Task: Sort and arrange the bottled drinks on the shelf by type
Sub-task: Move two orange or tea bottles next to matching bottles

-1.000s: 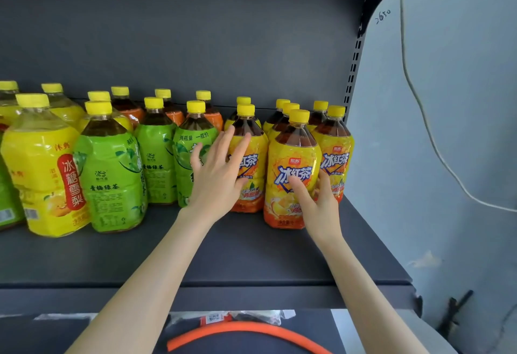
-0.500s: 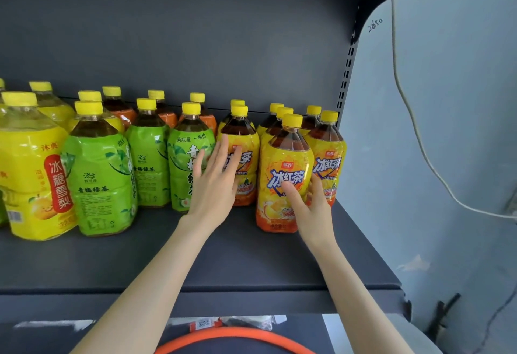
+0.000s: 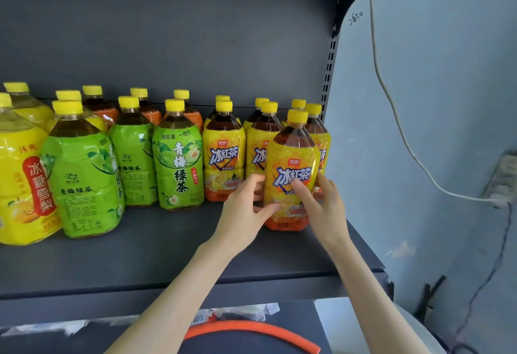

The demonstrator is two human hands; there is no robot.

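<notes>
Hands gripping one iced tea bottle (image 3: 292,155), right end of shelf (image 3: 167,258).
Left hand (image 3: 244,212): fingers curled round bottle's left side, thumb pressed on lower front. Right hand (image 3: 324,208): fingers wrapped on right side, thumb laid across label. Bottle sits between both sets of fingers, upright, long axis vertical, yellow cap up, label facing camera; cannot tell if base is lifted. Clear plastic, brown tea, glossy yellow-orange wrap. Matching bottles (image 3: 223,155) just behind fingertips; green tea bottles (image 3: 179,163) left of left fingers.
</notes>
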